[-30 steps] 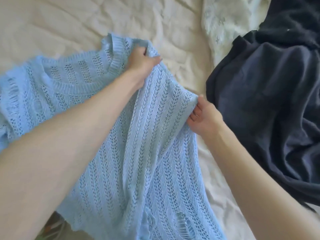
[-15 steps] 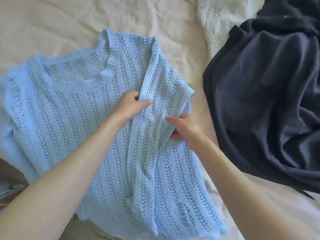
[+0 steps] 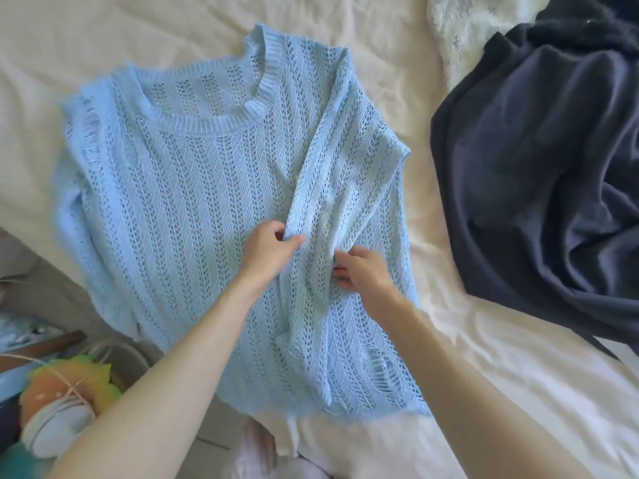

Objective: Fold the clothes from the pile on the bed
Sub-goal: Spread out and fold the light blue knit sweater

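A light blue open-knit sweater (image 3: 193, 216) lies face up on the cream bed sheet (image 3: 432, 368), neckline toward the far side. Its right sleeve is folded inward over the body and runs down the middle. My left hand (image 3: 269, 250) pinches the edge of that folded sleeve near the sweater's centre. Just to the right, my right hand (image 3: 359, 267) grips the knit of the same sleeve with curled fingers. A dark navy garment (image 3: 539, 174) lies crumpled on the right of the bed.
A white lacy fabric (image 3: 460, 25) sits at the far right behind the navy garment. Off the bed's left edge at the lower left are a colourful soft toy (image 3: 65, 385), cords and other clutter on the floor.
Both hands have come down from the sweater's shoulder and side to its middle, bringing the right sleeve folded in over the body. The sweater now lies flatter.
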Tool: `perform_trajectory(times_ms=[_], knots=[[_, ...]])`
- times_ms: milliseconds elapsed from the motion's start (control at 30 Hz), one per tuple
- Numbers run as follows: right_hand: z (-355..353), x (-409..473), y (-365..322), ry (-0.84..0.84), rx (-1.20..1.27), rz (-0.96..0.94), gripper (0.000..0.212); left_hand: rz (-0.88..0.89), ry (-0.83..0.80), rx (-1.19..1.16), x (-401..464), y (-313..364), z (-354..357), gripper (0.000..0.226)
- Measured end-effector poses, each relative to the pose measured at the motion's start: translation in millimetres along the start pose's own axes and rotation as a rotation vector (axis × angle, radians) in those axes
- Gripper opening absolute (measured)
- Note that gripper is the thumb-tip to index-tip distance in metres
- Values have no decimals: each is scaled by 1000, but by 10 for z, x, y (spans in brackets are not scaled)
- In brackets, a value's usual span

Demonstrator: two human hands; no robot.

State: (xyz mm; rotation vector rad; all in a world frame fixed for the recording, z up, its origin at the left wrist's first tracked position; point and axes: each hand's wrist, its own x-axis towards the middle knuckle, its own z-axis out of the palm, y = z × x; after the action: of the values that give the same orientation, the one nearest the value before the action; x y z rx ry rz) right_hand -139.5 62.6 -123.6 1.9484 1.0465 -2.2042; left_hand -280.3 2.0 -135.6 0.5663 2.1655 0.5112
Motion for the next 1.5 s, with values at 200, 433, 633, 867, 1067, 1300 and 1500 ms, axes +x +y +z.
perform_trajectory(times_ms=[200, 433, 633, 867, 1067, 1300, 1500], knots=[[85, -123, 85, 118, 164, -124, 22, -119, -72, -418, -156, -145, -297, 21], [170, -281, 397, 77, -349, -223, 28, -121, -338, -126, -693, -620, -128, 31], [114, -424, 384, -3, 103, -127, 25, -38, -137, -423, -828, -843, -424, 28], [388, -659, 890, -186, -190, 27, 21, -138, -313, 55, -1077, -1384, -542, 33], [552, -886, 1058, -83, -350, -331, 6, -56, -140, -372, -1293, -1492, -617, 13], [645, -1021, 1397, -168, -82, -70, 10, -205, -33, -718, -1510, -1622, -460, 4], [510, -1037, 1428, 54, -744, -24, 33, -370, 17, -494, -1730, -1802, -381, 14]])
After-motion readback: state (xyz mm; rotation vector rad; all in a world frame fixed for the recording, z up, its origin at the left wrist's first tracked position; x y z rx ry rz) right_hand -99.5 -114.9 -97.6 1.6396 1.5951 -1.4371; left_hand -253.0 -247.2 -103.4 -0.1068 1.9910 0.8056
